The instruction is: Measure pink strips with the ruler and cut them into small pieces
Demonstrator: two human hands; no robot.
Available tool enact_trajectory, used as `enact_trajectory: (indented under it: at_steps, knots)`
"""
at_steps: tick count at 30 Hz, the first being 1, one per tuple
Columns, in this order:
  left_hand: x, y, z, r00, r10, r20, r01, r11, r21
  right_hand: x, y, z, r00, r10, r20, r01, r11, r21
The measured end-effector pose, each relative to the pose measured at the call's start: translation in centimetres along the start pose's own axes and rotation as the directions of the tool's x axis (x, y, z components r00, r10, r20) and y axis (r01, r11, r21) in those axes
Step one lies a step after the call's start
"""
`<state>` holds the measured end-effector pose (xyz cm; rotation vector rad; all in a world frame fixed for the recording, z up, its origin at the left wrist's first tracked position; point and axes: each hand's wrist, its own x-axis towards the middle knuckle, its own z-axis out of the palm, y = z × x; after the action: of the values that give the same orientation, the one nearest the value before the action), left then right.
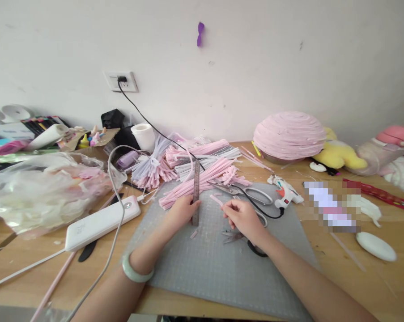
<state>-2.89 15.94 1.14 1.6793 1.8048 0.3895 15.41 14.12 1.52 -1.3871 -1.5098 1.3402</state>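
Observation:
My left hand (183, 209) grips a narrow metal ruler (196, 179) that stands upright in the view above the grey cutting mat (215, 273). A short pink pipe cleaner piece (216, 200) is pinched between the thumb and fingers of my right hand (240, 217). Just beyond both hands lies a bundle of pink pipe cleaners (184, 187). Large grey-handled scissors (258, 195) rest behind my right hand. A smaller pair of scissors with black handles (255, 248) is partly hidden beneath it. One tiny pink scrap (193, 233) sits on the mat near the ruler.
A white power bank (103, 223) with cables and a plastic bag (47, 192) occupy the left. To the right are a glue gun (289, 192), a pink dome (289, 136), a yellow plush (339, 154), a blurred-out flat object (329, 205) and a white oval case (376, 246).

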Motion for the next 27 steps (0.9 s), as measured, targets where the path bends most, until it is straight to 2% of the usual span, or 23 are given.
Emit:
enact_trajectory:
  at_steps: [2,4,5,6,8,9,11,14,18,21,27]
  knots:
    - [-0.4,0.0,-0.1,0.997,0.02,-0.079,-0.014,0.997,0.078,0.0,0.2,0.1,1.0,-0.022,0.01,0.023,0.999,-0.037]
    - [-1.0,0.2,-0.2,0.974,0.093,-0.209,-0.062,0.986,0.153,0.0,0.4,0.1,0.999,-0.038,0.013,0.038,0.997,-0.072]
    - [-1.3,0.4,-0.3,0.945,0.178,-0.273,-0.129,0.974,0.188,0.0,0.4,0.1,0.999,-0.051,0.013,0.052,0.994,-0.092]
    - [-1.7,0.7,-0.3,0.899,0.294,-0.323,-0.234,0.949,0.212,-0.1,0.4,0.2,0.997,-0.072,0.012,0.073,0.991,-0.115]
    - [-2.3,1.2,-0.2,0.79,0.525,-0.317,-0.478,0.851,0.219,-0.1,0.4,0.3,0.991,-0.137,0.009,0.136,0.976,-0.171]
    - [-2.6,1.5,-0.1,0.748,0.599,-0.287,-0.559,0.801,0.215,-0.2,0.3,0.3,0.984,-0.178,0.008,0.176,0.963,-0.204]
    - [-3.0,1.9,0.1,0.709,0.671,-0.217,-0.629,0.741,0.237,-0.3,0.2,0.4,0.966,-0.258,0.007,0.251,0.929,-0.272]
    - [-3.3,2.2,0.5,0.709,0.689,-0.15,-0.628,0.714,0.31,-0.4,0.1,0.6,0.944,-0.328,0.023,0.314,0.88,-0.356]
    - [-3.2,2.3,0.8,0.727,0.678,-0.107,-0.612,0.711,0.345,-0.6,0.2,0.8,0.934,-0.354,0.047,0.339,0.838,-0.427]
    - [-3.0,2.2,0.9,0.734,0.67,-0.108,-0.603,0.717,0.351,-0.6,0.3,0.9,0.939,-0.341,0.037,0.32,0.832,-0.454]
    - [-3.0,2.3,1.2,0.718,0.679,-0.153,-0.588,0.709,0.388,-0.5,0.3,1.2,0.943,-0.331,-0.008,0.294,0.847,-0.444]
